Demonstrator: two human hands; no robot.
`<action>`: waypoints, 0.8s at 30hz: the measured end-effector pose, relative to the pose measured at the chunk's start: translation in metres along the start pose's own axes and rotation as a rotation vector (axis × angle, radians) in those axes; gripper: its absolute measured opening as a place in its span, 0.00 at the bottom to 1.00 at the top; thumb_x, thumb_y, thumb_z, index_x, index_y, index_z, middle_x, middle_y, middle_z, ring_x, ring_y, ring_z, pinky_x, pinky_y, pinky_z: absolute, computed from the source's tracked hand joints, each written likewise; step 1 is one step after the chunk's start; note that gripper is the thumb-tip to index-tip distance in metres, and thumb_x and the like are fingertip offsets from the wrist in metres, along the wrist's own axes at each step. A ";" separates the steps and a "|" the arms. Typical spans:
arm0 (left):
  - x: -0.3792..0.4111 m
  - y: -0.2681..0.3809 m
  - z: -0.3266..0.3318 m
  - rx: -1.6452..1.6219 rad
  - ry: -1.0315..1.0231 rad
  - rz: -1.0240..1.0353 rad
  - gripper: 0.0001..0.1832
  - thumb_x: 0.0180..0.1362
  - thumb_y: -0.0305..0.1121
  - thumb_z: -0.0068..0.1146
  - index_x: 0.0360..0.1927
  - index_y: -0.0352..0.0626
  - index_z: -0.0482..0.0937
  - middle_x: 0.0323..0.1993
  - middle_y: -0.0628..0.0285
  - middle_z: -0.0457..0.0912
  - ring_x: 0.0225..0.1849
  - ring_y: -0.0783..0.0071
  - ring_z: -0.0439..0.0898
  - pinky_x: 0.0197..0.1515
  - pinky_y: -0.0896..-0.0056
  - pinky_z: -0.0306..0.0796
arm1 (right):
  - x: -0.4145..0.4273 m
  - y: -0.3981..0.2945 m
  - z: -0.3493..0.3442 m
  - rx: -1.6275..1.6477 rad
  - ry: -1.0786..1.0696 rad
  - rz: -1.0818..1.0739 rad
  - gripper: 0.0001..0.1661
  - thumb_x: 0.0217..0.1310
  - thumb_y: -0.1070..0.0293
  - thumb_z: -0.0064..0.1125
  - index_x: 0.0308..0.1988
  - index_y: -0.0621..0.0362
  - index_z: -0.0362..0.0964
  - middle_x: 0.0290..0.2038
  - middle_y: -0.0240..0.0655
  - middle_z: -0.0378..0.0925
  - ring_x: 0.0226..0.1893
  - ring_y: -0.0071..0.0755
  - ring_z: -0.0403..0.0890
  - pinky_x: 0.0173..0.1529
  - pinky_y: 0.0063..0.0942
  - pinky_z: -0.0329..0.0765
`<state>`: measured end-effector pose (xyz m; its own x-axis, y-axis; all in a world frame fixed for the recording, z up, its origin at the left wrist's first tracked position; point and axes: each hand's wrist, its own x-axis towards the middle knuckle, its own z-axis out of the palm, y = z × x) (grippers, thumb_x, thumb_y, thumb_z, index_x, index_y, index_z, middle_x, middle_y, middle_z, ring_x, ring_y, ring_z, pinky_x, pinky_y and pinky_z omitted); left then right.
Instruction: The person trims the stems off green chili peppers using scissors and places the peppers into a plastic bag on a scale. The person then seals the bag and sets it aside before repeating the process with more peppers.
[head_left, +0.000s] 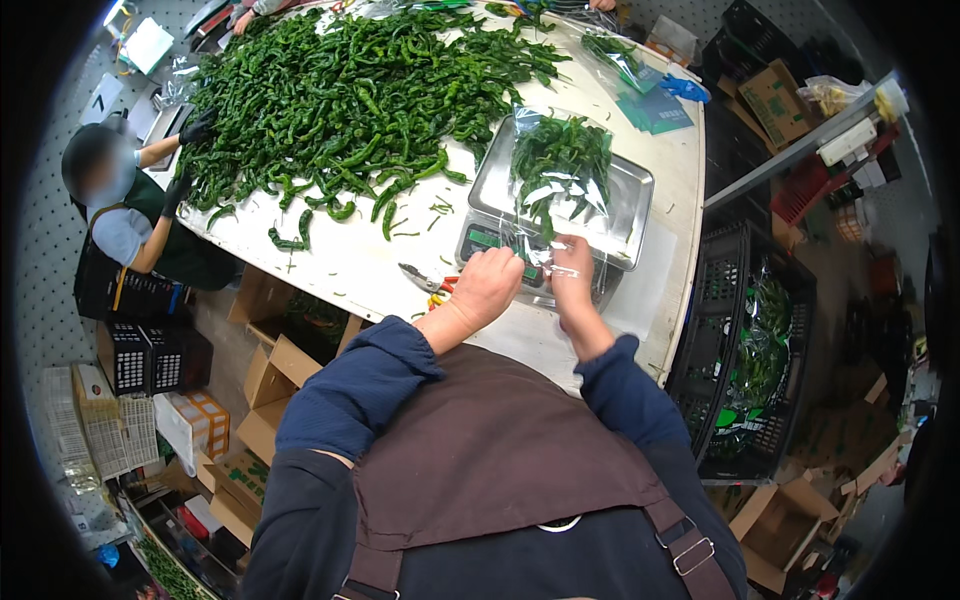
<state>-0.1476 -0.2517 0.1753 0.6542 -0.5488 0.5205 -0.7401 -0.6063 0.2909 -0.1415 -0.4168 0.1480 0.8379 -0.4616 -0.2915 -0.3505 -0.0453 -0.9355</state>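
A clear plastic bag of green peppers (564, 161) lies on the steel tray (634, 214) of a digital scale. Its open-looking end hangs over the scale's lit display (484, 237). My left hand (487, 281) grips the left side of the bag's end with curled fingers. On the right side of that end, my right hand (574, 274) pinches the film. Red-handled pruning snips (424, 279) lie on the white table just left of my left hand. A large heap of green peppers (352, 105) spreads over the table beyond and left of the scale.
Printed bags (652, 109) and a blue glove (684, 88) lie at the table's far right. A black crate (799, 300) with bagged peppers stands right of the table. A co-worker (127, 202) in dark gloves reaches into the heap at left. Cardboard boxes (277, 379) stand below the table's left edge.
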 end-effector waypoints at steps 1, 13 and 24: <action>-0.001 0.000 -0.002 -0.029 -0.006 -0.005 0.09 0.50 0.26 0.59 0.30 0.44 0.69 0.29 0.59 0.69 0.33 0.59 0.71 0.35 0.61 0.65 | -0.025 -0.002 -0.010 0.103 -0.061 -0.017 0.08 0.65 0.73 0.48 0.42 0.64 0.69 0.23 0.36 0.76 0.15 0.25 0.73 0.19 0.25 0.68; -0.040 0.020 -0.056 -0.224 -0.540 0.094 0.11 0.53 0.30 0.55 0.41 0.44 0.75 0.31 0.60 0.78 0.35 0.57 0.81 0.39 0.57 0.73 | -0.136 -0.027 -0.105 0.179 -0.798 0.060 0.10 0.70 0.70 0.48 0.48 0.61 0.65 0.30 0.36 0.77 0.26 0.20 0.75 0.31 0.18 0.72; -0.089 -0.157 -0.062 0.049 0.391 -0.789 0.32 0.62 0.46 0.57 0.62 0.32 0.65 0.48 0.41 0.78 0.48 0.51 0.77 0.54 0.57 0.71 | -0.102 0.043 -0.099 -0.149 -0.203 -0.061 0.08 0.67 0.68 0.55 0.40 0.61 0.69 0.26 0.30 0.73 0.25 0.19 0.75 0.25 0.20 0.70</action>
<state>-0.0996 -0.0719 0.1334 0.8647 0.2717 0.4224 -0.0813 -0.7541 0.6517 -0.2838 -0.4594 0.1577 0.9209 -0.2674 -0.2836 -0.3419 -0.2047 -0.9172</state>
